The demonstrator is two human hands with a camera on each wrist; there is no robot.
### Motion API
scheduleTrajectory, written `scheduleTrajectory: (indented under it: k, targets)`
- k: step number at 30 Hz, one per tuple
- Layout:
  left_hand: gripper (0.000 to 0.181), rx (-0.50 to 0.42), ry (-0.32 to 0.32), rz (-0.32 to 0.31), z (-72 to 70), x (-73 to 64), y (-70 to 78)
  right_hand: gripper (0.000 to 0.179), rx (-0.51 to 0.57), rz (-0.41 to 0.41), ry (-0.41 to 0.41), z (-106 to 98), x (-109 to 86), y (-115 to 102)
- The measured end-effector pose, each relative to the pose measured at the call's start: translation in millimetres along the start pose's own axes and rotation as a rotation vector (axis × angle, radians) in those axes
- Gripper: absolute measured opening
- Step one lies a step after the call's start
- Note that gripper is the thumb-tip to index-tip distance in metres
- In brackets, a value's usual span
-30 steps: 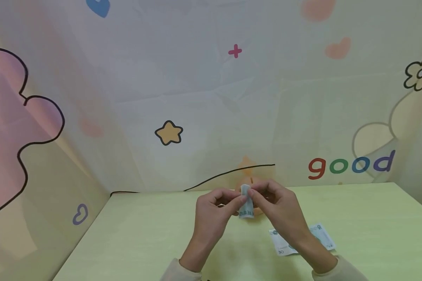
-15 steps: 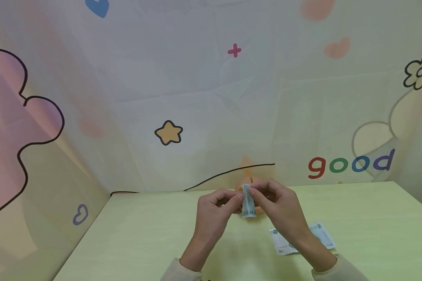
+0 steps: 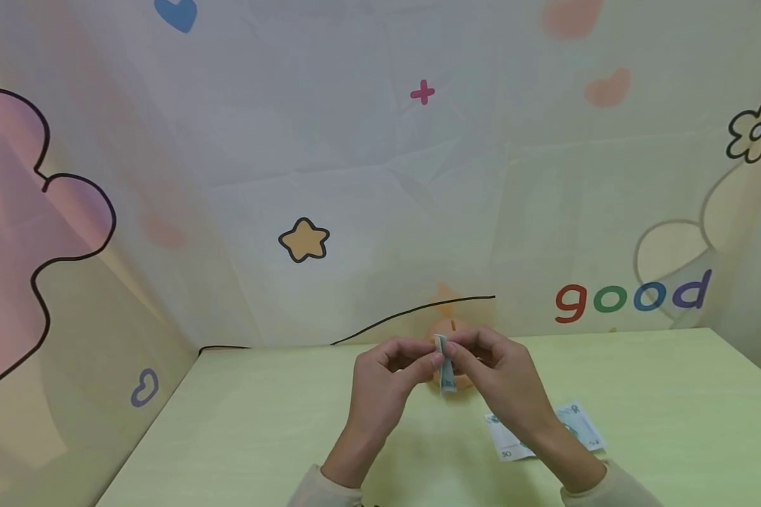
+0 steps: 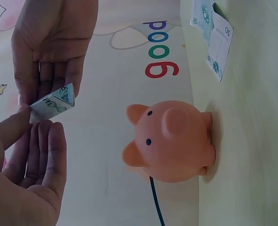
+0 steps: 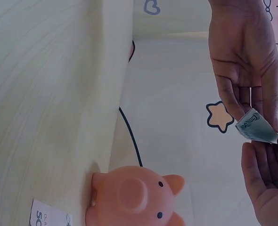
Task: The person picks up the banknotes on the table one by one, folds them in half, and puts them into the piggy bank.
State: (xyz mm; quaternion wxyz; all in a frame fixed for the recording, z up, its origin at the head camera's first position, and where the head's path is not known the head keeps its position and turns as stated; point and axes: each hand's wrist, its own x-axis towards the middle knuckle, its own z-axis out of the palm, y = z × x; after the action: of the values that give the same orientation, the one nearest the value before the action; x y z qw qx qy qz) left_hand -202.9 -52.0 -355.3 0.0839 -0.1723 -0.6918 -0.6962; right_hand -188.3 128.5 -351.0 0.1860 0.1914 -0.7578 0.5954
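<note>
Both hands meet in mid-air, pinching a folded banknote (image 3: 447, 374) between thumbs and fingers. The left hand (image 3: 383, 384) has its side of the note and the right hand (image 3: 510, 373) the other. In the left wrist view the folded banknote (image 4: 54, 104) looks like a narrow strip with teal print, its end bent into a triangular opening. Behind the hands stands an orange piggy bank (image 4: 174, 141), mostly hidden in the head view; it faces the person. On the table, partly under the right forearm in the head view, lies another banknote (image 3: 581, 427) marked 50.
The pale yellow-green table (image 3: 247, 422) reaches back to a printed cloth backdrop (image 3: 368, 176) with a star, hearts and the word "good". The cloth also covers the left side. In the left wrist view the loose banknote (image 4: 220, 49) shows a crease.
The held banknote has turned and looks narrower than before, with its edge more toward the head camera. Both hands stay almost in place; the loose note has not moved.
</note>
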Motion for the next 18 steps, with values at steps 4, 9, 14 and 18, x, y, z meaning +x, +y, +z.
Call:
scheduleTrajectory:
  k: [4, 9, 14, 18]
  targets:
    - [0.016, 0.005, 0.014, 0.001, -0.5, 1.1, -1.3, 0.014, -0.001, 0.015, -0.014, 0.0, 0.3, -0.8]
    - [0.016, -0.007, 0.004, 0.007, -1.9, 1.1, -1.2, 0.015, 0.013, 0.036, -0.022, 0.3, 0.4, -2.0]
    - [0.017, -0.012, -0.011, -0.013, -3.0, 0.7, -1.2, 0.014, 0.015, 0.036, -0.032, 0.2, -0.8, -1.6]
    - [0.016, -0.005, -0.013, -0.022, -2.8, 0.5, -1.4, 0.012, 0.014, 0.040, -0.033, -0.3, -1.1, -2.9]
